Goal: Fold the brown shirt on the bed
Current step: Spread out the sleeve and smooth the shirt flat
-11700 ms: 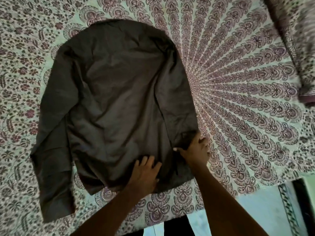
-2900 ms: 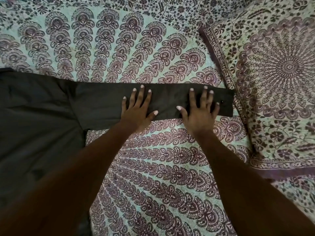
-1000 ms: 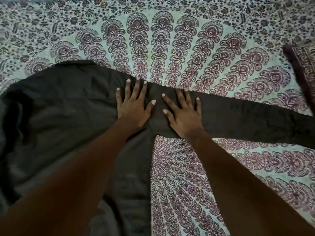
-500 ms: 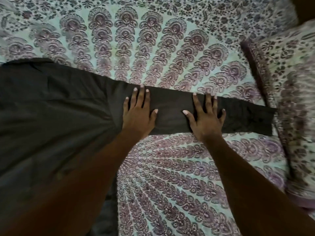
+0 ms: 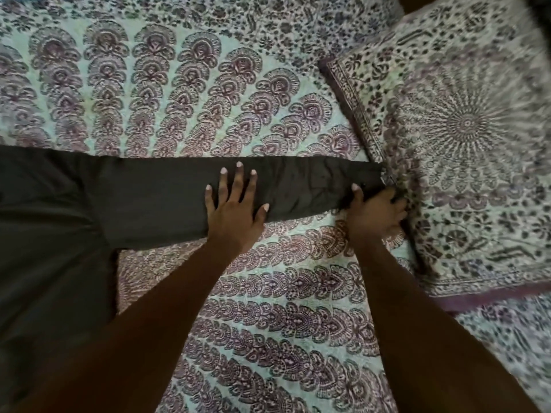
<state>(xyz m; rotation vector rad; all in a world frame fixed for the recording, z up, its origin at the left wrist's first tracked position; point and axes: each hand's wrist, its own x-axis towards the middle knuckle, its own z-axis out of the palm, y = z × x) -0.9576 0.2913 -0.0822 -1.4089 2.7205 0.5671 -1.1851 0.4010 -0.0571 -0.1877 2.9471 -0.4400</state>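
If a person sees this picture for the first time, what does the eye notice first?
First, the dark brown shirt, its long sleeve stretched rightward across the patterned bedsheet. The left hand presses flat on the sleeve's middle, while the right hand grips the cuff end, beside the matching patterned pillow.

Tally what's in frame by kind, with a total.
Shirt: 1
Pillow: 1
Bedsheet: 1
Hands: 2, left hand flat on the sleeve, right hand gripping the cuff
Total: 5
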